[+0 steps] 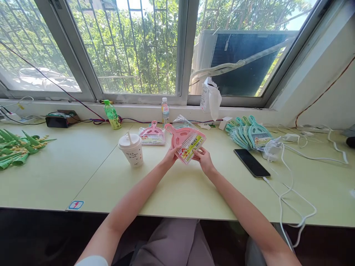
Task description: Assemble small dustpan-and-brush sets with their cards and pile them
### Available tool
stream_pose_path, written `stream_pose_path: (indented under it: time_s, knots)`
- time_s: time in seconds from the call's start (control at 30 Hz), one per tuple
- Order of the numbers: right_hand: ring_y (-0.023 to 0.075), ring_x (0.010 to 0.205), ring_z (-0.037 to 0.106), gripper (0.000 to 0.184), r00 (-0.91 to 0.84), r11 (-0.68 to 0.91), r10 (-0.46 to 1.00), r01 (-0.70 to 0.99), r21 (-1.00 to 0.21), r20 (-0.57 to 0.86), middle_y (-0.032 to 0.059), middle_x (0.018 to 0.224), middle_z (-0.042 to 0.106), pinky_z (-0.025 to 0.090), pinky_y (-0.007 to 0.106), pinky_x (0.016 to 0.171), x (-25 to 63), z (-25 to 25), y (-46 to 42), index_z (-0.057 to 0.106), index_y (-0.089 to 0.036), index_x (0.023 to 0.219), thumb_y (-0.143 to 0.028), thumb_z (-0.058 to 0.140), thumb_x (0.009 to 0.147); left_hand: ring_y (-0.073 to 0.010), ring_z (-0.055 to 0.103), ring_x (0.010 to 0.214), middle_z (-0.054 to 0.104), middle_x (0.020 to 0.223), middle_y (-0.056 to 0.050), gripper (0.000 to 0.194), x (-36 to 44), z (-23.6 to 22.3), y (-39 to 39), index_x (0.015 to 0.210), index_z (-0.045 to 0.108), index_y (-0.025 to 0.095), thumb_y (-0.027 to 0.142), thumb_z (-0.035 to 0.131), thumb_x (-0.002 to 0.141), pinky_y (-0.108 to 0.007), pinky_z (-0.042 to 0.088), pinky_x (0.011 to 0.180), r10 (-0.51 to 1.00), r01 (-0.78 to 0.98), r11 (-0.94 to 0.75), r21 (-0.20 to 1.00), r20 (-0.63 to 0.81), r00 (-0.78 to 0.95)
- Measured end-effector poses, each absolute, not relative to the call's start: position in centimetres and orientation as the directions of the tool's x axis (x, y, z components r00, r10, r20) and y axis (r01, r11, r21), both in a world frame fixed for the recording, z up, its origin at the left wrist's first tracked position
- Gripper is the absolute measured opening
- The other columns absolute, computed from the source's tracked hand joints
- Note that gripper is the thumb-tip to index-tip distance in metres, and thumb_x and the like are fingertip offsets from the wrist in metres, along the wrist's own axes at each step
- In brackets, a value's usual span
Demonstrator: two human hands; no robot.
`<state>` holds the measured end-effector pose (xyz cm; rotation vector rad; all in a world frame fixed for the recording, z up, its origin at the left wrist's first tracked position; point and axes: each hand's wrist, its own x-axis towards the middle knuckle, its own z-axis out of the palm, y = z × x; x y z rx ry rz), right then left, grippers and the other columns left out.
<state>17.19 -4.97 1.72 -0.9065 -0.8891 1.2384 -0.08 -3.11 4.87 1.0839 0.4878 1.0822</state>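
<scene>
A pink mini dustpan-and-brush set [180,135] with a yellow-green printed label is held above the table, tilted, its handle toward the upper left. My left hand [171,156] grips its lower left edge, and my right hand [203,159] pinches the lower right corner by the label. Both hands are closed on the set; some fingertips are hidden behind it. Just behind lies a clear plastic wrapper [181,120]. To the left, a second pink dustpan set [152,136] lies flat in clear packaging. A white lidded paper cup [133,153] with a straw stands nearest my left hand.
Several mint-green dustpan sets [253,133] are stacked at right, near a black phone [252,163] and white charging cables [291,184]. A green bottle [112,115], a smaller bottle [165,111] and a tissue pack [210,96] line the window side. Green cone-shaped items [20,147] lie far left.
</scene>
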Motion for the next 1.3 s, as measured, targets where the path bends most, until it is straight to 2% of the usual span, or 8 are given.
stream_pose_path:
  time_s: [0.1,0.3,0.43,0.63,0.83,1.1,1.23,1.3]
  knots:
    - [0.0233,0.079,0.071,0.045,0.136,0.114,0.989,-0.387,-0.915,0.065,0.0054,0.089,0.074,0.060,0.041,0.076,17.1,1.9,-5.1,0.062,-0.019,0.093,-0.037,0.084,0.058,-0.0270,0.058,0.115,0.061,0.128,-0.010,0.061,0.4,4.6,-3.3,0.133,0.050,0.022,0.030,0.071,0.076,-0.039,0.050,0.093,0.879,-0.451,0.087,0.888,0.145,0.454]
    - [0.0244,0.081,0.071,0.034,0.205,0.110,0.979,-0.430,-0.896,0.022,0.0061,0.084,0.073,0.060,0.040,0.076,17.2,1.9,-5.1,0.062,-0.019,0.086,-0.031,0.081,0.060,-0.0215,0.064,0.102,0.064,0.122,-0.011,0.050,2.5,2.5,-4.5,0.121,0.058,0.019,0.032,0.073,0.075,-0.034,0.051,0.086,0.844,-0.353,0.268,0.896,-0.042,0.534]
    - [0.0233,0.082,0.071,0.034,0.202,0.132,0.978,-0.437,-0.890,0.047,0.0065,0.086,0.073,0.060,0.039,0.077,17.2,1.8,-5.0,0.062,-0.018,0.088,-0.029,0.080,0.061,-0.0218,0.055,0.118,0.057,0.132,-0.008,0.053,3.0,1.8,-4.5,0.123,0.057,0.023,0.032,0.074,0.073,-0.033,0.045,0.093,0.870,-0.371,0.202,0.907,0.008,0.494]
    - [0.0209,0.077,0.071,0.037,0.212,0.140,0.976,-0.420,-0.897,0.052,0.0065,0.087,0.073,0.059,0.035,0.073,17.5,1.6,-4.9,0.063,-0.018,0.090,-0.032,0.080,0.061,-0.0262,0.051,0.123,0.055,0.134,-0.008,0.066,3.4,1.2,-4.6,0.130,0.052,0.027,0.036,0.077,0.070,-0.038,0.043,0.095,0.784,-0.247,0.249,0.936,-0.045,0.619]
    - [0.0196,0.084,0.071,0.035,0.246,0.173,0.967,-0.441,-0.881,0.066,0.0051,0.094,0.073,0.059,0.034,0.080,18.0,1.7,-4.7,0.063,-0.019,0.093,-0.030,0.079,0.063,-0.0259,0.051,0.122,0.054,0.135,-0.010,0.057,2.0,2.0,-3.4,0.128,0.050,0.027,0.044,0.068,0.077,-0.039,0.047,0.091,0.893,-0.330,0.118,0.937,0.045,0.447]
    - [0.0186,0.081,0.072,0.027,0.068,-0.060,0.994,-0.320,-0.946,-0.086,0.0060,0.099,0.073,0.061,0.031,0.074,18.6,1.4,-4.0,0.061,-0.019,0.097,-0.021,0.072,0.072,-0.0223,0.066,0.089,0.066,0.114,-0.010,0.064,1.3,1.4,-2.4,0.133,0.045,0.021,0.027,0.067,0.073,-0.037,0.055,0.076,0.929,-0.154,0.085,0.984,-0.022,0.368]
    - [0.0215,0.087,0.072,0.027,-0.113,-0.158,0.983,-0.143,-0.977,-0.142,0.0124,0.099,0.073,0.059,0.033,0.077,20.4,1.8,-3.6,0.064,-0.016,0.101,-0.034,0.064,0.082,-0.0212,0.067,0.082,0.066,0.115,-0.009,0.070,0.4,2.1,-1.8,0.137,0.039,0.023,0.021,0.062,0.071,-0.035,0.057,0.067,0.918,-0.204,0.110,0.973,-0.020,0.395]
    - [0.0234,0.085,0.071,0.030,-0.073,-0.109,0.991,-0.001,-0.994,-0.109,0.0152,0.094,0.073,0.058,0.038,0.079,21.8,1.9,-3.4,0.065,-0.013,0.100,-0.038,0.058,0.086,-0.0209,0.067,0.082,0.065,0.116,-0.011,0.069,-0.2,2.5,-1.3,0.135,0.041,0.020,0.018,0.059,0.069,-0.033,0.058,0.063,0.923,-0.259,0.167,0.951,-0.059,0.381]
